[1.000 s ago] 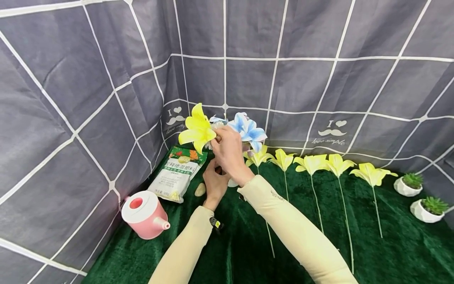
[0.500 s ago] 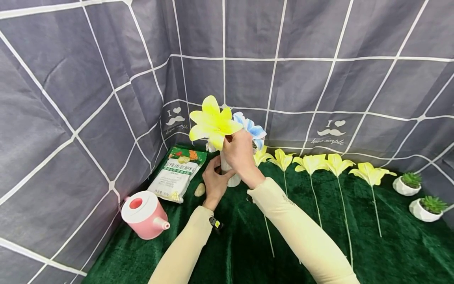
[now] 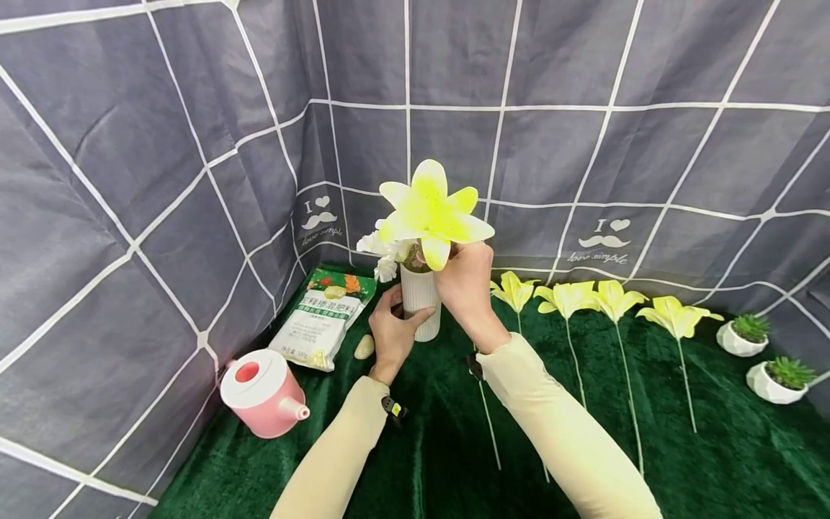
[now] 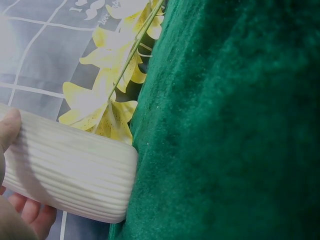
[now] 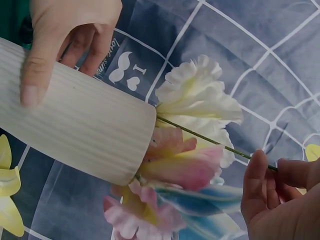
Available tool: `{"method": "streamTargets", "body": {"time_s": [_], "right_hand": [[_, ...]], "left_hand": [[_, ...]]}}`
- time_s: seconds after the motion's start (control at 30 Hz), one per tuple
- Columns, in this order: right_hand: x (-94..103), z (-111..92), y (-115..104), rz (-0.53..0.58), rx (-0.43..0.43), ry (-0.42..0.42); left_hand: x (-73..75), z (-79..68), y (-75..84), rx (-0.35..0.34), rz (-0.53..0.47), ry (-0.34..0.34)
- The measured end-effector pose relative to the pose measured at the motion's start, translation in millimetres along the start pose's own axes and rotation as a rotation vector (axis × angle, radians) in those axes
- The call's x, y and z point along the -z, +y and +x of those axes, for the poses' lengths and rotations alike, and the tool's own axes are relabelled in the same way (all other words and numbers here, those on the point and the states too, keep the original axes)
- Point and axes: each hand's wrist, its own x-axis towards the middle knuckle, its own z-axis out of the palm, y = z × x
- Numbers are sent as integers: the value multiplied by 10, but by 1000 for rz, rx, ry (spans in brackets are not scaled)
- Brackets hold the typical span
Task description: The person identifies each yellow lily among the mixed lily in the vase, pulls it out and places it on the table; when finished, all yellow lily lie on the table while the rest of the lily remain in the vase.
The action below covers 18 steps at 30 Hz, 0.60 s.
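A white ribbed vase point(image 3: 424, 326) stands upright on the green cloth. My left hand point(image 3: 393, 333) grips its side, the thumb across the front. With fingertips, my right hand point(image 3: 468, 290) pinches the thin green stem point(image 5: 200, 136) of a yellow lily point(image 3: 429, 213), whose bloom opens above the vase. In the right wrist view the stem's lower end reaches the vase mouth. A white flower point(image 5: 197, 92), a pink flower point(image 5: 180, 157) and a blue flower point(image 5: 212, 207) stick out of the mouth too. From the head, the lily bloom hides the blue flower.
Several yellow lilies point(image 3: 567, 297) lie in a row on the cloth to the right. Two potted succulents point(image 3: 778, 388) sit at the far right. On the left are a fertilizer bag point(image 3: 318, 324), a pink watering can point(image 3: 269, 404) and a stone point(image 3: 364, 347). Grid-patterned curtains point(image 3: 558, 58) stand behind.
The right hand has carried the yellow lily rightward, from left of the vase to above its mouth. The bloom now faces forward and covers the blue flower. The left hand keeps its place.
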Motion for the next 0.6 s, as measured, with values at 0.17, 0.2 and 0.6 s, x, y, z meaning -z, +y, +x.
{"method": "streamTargets", "body": {"time_s": [0.17, 0.2, 0.6], "right_hand": [[92, -26, 17, 108, -18, 32], [112, -35, 18, 129, -29, 42], [368, -150, 66, 653, -101, 182]], "left_hand": [[-11, 3, -7, 14, 8, 9], [-15, 4, -12, 14, 8, 11], [-11, -10, -26, 17, -37, 16]]}}
